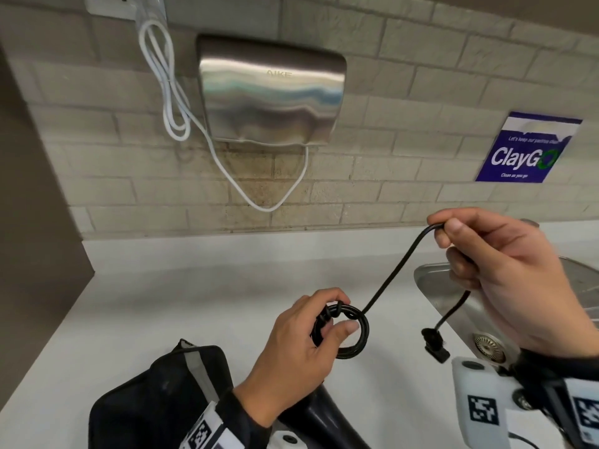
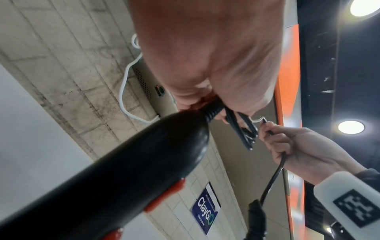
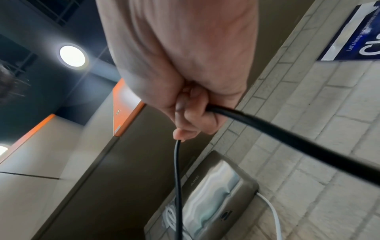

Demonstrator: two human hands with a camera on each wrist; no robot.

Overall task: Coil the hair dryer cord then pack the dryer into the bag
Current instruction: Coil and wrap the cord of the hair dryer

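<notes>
My left hand (image 1: 311,332) grips a small coil of black cord (image 1: 348,332) above the white counter, with the thumb through the loop. The black hair dryer (image 2: 123,170) hangs below that hand, its orange switch showing; in the head view only part of its body (image 1: 321,413) is seen. From the coil, a free length of cord (image 1: 395,270) rises to my right hand (image 1: 499,273), which pinches it higher up. The plug (image 1: 434,346) dangles beneath the right hand. A black bag (image 1: 155,400) lies open on the counter at the lower left.
A steel sink (image 1: 453,293) with a drain (image 1: 489,346) sits under my right hand. On the brick wall hang a metal hand dryer (image 1: 272,92) with a white cable (image 1: 168,92) and a blue ClayGo sign (image 1: 528,147). The white counter (image 1: 162,303) stretches left.
</notes>
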